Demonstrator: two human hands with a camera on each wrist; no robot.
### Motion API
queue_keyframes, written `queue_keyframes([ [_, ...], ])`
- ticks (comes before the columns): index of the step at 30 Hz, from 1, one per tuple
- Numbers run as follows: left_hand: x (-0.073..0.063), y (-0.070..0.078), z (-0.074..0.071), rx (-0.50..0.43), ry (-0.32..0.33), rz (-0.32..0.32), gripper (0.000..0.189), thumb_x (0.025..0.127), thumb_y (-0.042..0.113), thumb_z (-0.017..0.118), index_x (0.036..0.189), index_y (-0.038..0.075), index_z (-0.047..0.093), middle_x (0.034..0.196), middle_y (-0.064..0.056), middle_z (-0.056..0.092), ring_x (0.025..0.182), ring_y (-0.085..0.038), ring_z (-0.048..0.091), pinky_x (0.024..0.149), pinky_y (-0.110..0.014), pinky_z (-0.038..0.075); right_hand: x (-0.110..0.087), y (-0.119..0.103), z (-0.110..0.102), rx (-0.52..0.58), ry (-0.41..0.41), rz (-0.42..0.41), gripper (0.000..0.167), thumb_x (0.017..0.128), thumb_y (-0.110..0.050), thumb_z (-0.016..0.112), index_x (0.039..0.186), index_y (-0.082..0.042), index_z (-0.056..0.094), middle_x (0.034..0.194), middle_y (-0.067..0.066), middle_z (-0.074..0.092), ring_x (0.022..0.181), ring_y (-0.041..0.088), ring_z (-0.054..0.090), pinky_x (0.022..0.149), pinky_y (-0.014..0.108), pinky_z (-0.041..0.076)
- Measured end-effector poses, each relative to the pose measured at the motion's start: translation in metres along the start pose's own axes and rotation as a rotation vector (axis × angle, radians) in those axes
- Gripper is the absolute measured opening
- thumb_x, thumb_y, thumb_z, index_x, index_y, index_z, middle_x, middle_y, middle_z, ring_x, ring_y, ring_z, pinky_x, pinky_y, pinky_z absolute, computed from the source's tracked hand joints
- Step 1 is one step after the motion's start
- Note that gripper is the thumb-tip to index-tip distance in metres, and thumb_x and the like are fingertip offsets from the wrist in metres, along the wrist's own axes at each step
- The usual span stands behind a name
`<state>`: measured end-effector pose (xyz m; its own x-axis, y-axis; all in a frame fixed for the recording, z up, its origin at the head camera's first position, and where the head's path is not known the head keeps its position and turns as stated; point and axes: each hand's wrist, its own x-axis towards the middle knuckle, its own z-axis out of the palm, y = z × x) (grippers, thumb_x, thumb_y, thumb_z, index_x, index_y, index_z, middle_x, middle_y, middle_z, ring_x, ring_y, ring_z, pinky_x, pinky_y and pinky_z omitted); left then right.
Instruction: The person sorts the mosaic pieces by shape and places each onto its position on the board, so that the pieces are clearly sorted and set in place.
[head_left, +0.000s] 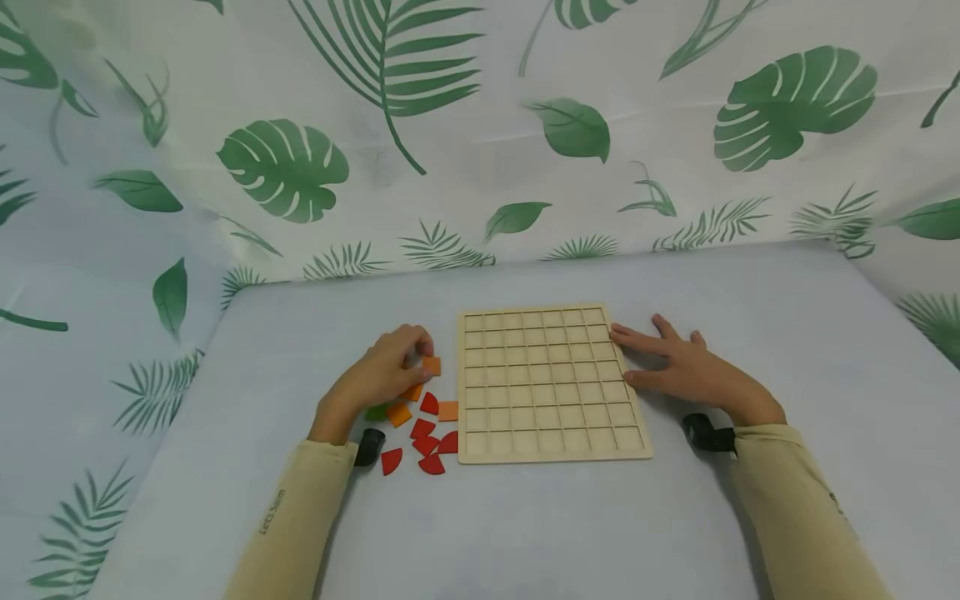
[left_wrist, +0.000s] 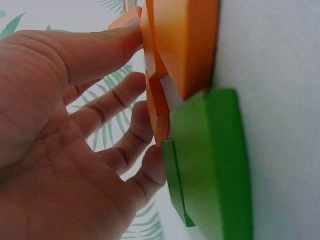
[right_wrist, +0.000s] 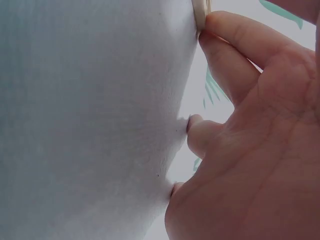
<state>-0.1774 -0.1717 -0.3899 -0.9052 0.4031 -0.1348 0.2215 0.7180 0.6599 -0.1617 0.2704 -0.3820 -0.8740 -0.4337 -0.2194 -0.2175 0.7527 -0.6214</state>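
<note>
A wooden grid board (head_left: 550, 383) lies flat on the table, its cells bare. On its left side my left hand (head_left: 386, 367) pinches an orange square tile (head_left: 431, 366) between thumb and fingers. In the left wrist view the thumb (left_wrist: 107, 52) lies against an orange piece, partly hidden behind nearer tiles. More orange tiles (left_wrist: 185, 40) and green pieces (left_wrist: 210, 160) are beside the loosely bent other fingers. My right hand (head_left: 690, 371) rests at the board's right edge with fingers spread. In the right wrist view its fingertips touch the board's rim (right_wrist: 200, 14).
Several red quarter-circle pieces (head_left: 392, 461) lie scattered between the left wrist and the board. Another orange tile (head_left: 447, 411) sits at the board's left edge. Behind the table hangs a leaf-patterned cloth (head_left: 450, 192). Each wrist wears a black camera (head_left: 370, 447).
</note>
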Motion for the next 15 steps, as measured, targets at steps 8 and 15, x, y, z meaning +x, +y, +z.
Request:
queue_keyframes([
  [8, -0.003, 0.005, -0.001, -0.118, 0.001, -0.011, 0.011, 0.103, 0.008, 0.069, 0.111, 0.012, 0.063, 0.101, -0.005, 0.067, 0.096, -0.026, 0.061, 0.082, -0.039, 0.053, -0.002, 0.0, -0.005, 0.023, -0.011, 0.004, 0.079, 0.101, -0.037, 0.074, 0.164, -0.005, 0.04, 0.174, 0.017, 0.024, 0.158, 0.053, -0.012, 0.113, 0.078, -0.018],
  [15, -0.003, 0.004, -0.01, -0.245, 0.103, -0.045, 0.014, 0.104, 0.016, 0.07, 0.118, 0.011, 0.068, 0.111, -0.007, 0.068, 0.104, -0.027, 0.061, 0.086, -0.042, 0.053, -0.002, 0.0, -0.003, 0.056, -0.018, -0.012, 0.078, 0.102, -0.036, 0.074, 0.164, -0.003, 0.04, 0.174, 0.017, 0.024, 0.158, 0.053, -0.012, 0.113, 0.077, -0.019],
])
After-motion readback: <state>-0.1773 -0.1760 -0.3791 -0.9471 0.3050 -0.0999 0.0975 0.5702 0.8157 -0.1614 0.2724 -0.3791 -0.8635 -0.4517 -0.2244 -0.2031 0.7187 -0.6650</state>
